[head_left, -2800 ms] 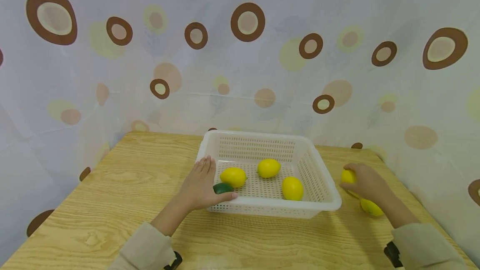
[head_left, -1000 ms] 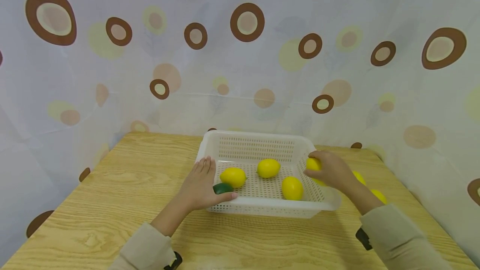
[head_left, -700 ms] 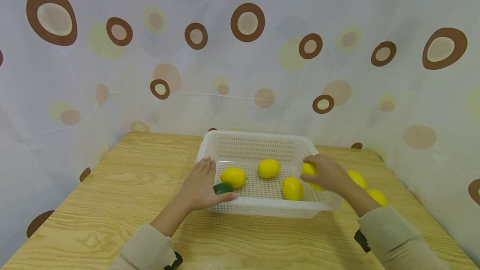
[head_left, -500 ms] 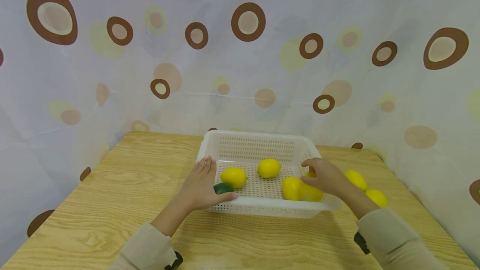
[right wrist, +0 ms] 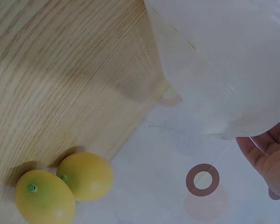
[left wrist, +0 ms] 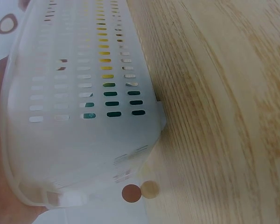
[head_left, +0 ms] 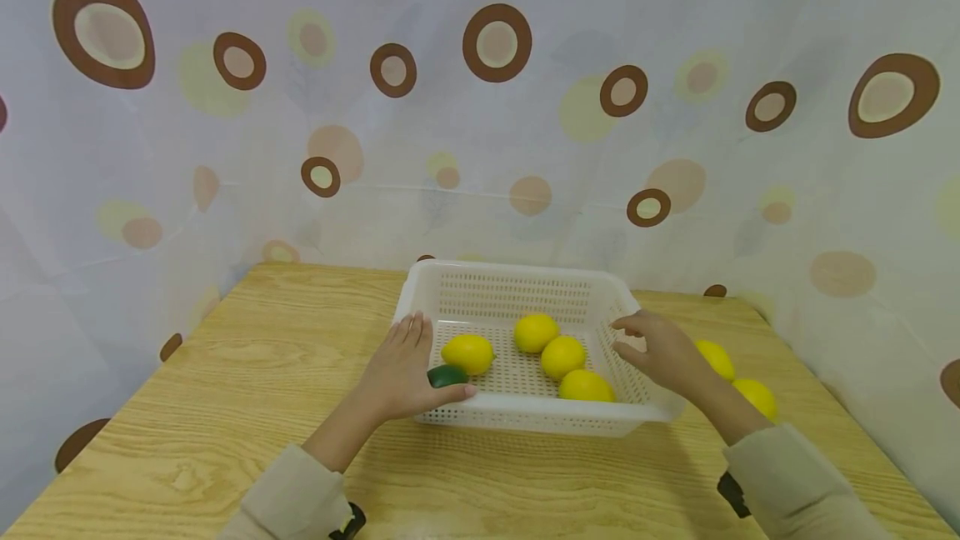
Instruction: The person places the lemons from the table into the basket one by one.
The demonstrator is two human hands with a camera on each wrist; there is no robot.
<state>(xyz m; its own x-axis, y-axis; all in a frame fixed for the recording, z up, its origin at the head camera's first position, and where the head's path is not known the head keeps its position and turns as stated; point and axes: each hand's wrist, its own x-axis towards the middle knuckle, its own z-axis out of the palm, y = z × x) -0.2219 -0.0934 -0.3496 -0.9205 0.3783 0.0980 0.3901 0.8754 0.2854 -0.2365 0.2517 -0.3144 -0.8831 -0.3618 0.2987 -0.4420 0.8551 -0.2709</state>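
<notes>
My left hand [head_left: 401,369] lies with straight fingers over the left end of a white plastic basket [head_left: 525,408], thumb on the near rim. Beside that thumb, inside, is a dark green rounded thing [head_left: 447,376], partly hidden by the hand. Several yellow lemons lie in the basket: one at left [head_left: 468,354], one toward the back [head_left: 536,332], one in the middle [head_left: 563,357] and one by the near wall [head_left: 587,386]. Above the basket's right rim hovers my right hand [head_left: 663,354], fingers loosely bent and apart, holding nothing; the right wrist view shows its fingers [right wrist: 256,151] by the rim.
Two more lemons, a farther one [head_left: 715,359] and a nearer one [head_left: 756,399], sit on the wooden table [head_left: 247,390] right of the basket, close together. A patterned curtain [head_left: 450,132] hangs behind and along both sides of the table.
My right hand carried a lemon from the table leftward over the basket and let it go inside. The lemons there shifted, and the hand has drawn slightly right. My left hand stayed put.
</notes>
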